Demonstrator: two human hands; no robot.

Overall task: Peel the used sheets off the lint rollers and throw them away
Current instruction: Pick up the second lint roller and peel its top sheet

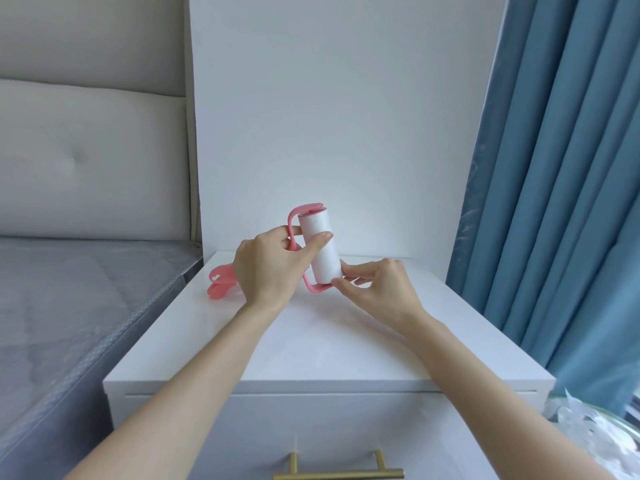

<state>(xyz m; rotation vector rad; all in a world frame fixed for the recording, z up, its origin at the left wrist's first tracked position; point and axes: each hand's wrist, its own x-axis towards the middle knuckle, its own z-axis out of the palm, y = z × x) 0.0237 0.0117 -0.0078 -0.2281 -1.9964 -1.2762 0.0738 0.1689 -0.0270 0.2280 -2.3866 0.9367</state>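
The roller (pixel 320 249) is held above the tabletop (pixel 322 337), its long axis near upright, top tilted slightly left. The left hand (pixel 268 268) grips its pink frame, thumb pressed on the white roll. The right hand (pixel 375 287) pinches at the roll's lower end, nearest the sheet edge, so the peel likely starts there. A second pink handle (pixel 221 284) lies behind the left hand.

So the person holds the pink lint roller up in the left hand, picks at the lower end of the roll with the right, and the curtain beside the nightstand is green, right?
Not quite: the curtain is blue, not green, as the head view shows. The rest holds: the left hand holds the pink lint roller up, and the right hand picks at the lower end of the roll, above the nightstand.
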